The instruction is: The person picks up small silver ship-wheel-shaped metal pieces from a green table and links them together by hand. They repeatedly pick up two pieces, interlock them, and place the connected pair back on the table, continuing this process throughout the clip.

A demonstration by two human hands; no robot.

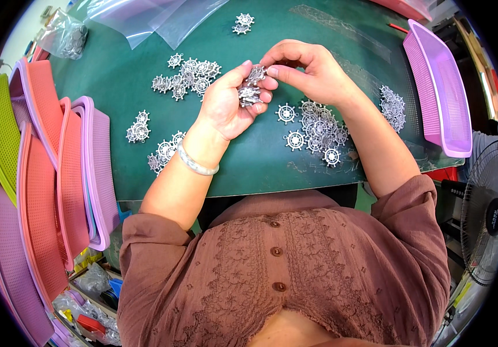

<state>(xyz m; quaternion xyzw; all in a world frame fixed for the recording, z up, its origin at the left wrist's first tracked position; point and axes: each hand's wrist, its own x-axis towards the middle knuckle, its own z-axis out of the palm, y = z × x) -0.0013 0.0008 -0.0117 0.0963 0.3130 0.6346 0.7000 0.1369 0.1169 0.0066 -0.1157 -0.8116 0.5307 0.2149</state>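
Observation:
My left hand (230, 101) is closed around several silver ship's-wheel charms (249, 95), which show between the thumb and curled fingers. Thumb and forefinger of my right hand (312, 72) pinch at the upper edge of that handful, on a charm there. Below my right hand lies a large heap of the same charms (321, 130) on the green table (249, 176). Another pile (188, 75) spreads left of my left hand, and a smaller one (165, 151) lies partly behind my left forearm. More charms (392, 109) sit right of my right forearm.
Small groups of charms lie at the far edge (243, 23) and left (139, 128). A purple basket (440, 92) stands at the right, near a fan (486, 214). Stacked baskets (41, 150) crowd the left. Clear plastic bags (150, 17) lie at the back.

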